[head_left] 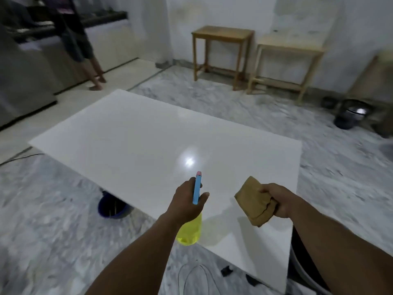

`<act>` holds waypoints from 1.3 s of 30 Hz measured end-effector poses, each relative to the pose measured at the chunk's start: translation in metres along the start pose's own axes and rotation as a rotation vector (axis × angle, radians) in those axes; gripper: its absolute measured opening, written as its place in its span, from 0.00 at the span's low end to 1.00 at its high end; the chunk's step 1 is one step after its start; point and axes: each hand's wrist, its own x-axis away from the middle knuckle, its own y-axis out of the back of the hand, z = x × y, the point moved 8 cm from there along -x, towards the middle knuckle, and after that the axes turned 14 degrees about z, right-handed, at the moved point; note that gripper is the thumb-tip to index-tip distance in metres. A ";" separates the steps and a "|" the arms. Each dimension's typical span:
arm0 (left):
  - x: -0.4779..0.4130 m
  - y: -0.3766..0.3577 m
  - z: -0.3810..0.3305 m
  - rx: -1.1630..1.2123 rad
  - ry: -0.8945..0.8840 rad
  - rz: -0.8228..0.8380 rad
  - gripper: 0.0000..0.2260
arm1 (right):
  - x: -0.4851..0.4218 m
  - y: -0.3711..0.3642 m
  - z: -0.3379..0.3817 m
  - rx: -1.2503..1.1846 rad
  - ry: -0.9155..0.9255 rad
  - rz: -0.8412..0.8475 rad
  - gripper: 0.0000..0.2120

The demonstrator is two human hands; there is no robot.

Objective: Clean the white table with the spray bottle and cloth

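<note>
The white table [138, 141] fills the middle of the view, glossy, with a light glare near its centre. My left hand [187, 201] grips a spray bottle [191, 229] with a yellow body and a blue head, its pink nozzle pointing out over the near part of the tabletop. To its right, my right hand [278, 199] holds a folded brown cloth [255, 201] above the table's near right area, not touching the surface.
A blue bucket [112, 207] sits on the marble floor under the table's near left edge. Two wooden stools [221, 54] [289, 60] stand by the far wall. A person [78, 43] stands at the counter, far left. Dark pots [350, 113] rest far right; cables [197, 275] lie near my feet.
</note>
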 end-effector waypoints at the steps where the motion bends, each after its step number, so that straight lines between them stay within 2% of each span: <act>1: -0.005 -0.007 -0.003 0.006 -0.021 0.011 0.16 | 0.003 0.009 -0.007 -0.008 -0.004 -0.034 0.15; 4: -0.026 -0.029 -0.011 -0.002 -0.090 0.064 0.17 | 0.018 0.026 -0.030 -0.033 -0.019 -0.161 0.10; 9: -0.045 -0.052 -0.019 0.010 -0.203 0.124 0.21 | 0.027 0.021 -0.060 0.040 0.010 -0.220 0.15; 12: -0.053 -0.053 -0.019 0.017 -0.223 0.132 0.22 | 0.022 0.014 -0.075 0.017 0.048 -0.452 0.13; 15: -0.065 -0.052 -0.013 0.035 -0.220 0.144 0.25 | 0.016 -0.010 -0.073 0.195 0.079 -0.683 0.13; 16: -0.069 -0.051 -0.009 0.038 -0.227 0.156 0.26 | 0.009 -0.021 -0.071 0.275 0.113 -0.715 0.17; 18: -0.074 -0.052 0.000 0.033 -0.251 0.180 0.29 | -0.015 -0.050 -0.076 0.365 0.142 -0.656 0.31; 19: -0.077 -0.051 0.004 0.030 -0.261 0.182 0.30 | -0.028 -0.063 -0.083 0.375 0.121 -0.606 0.32; 22: -0.084 -0.050 0.013 0.047 -0.275 0.188 0.34 | -0.058 -0.098 -0.102 0.550 0.014 -0.522 0.29; 26: -0.088 -0.048 0.021 0.005 -0.285 0.226 0.33 | -0.064 -0.119 -0.116 0.865 -0.093 -0.570 0.31; 30: -0.087 -0.050 0.035 0.017 -0.205 0.337 0.31 | -0.071 -0.126 -0.133 0.960 -0.226 -0.381 0.35; 34: -0.093 -0.054 0.039 -0.006 -0.216 0.407 0.33 | -0.074 -0.122 -0.127 0.921 -0.300 -0.274 0.31; 37: -0.092 -0.058 0.042 -0.067 -0.193 0.591 0.42 | -0.067 -0.122 -0.109 0.851 -0.311 -0.293 0.15; 39: -0.099 -0.053 0.046 -0.202 -0.147 0.746 0.49 | -0.063 -0.122 -0.101 0.820 -0.289 -0.263 0.16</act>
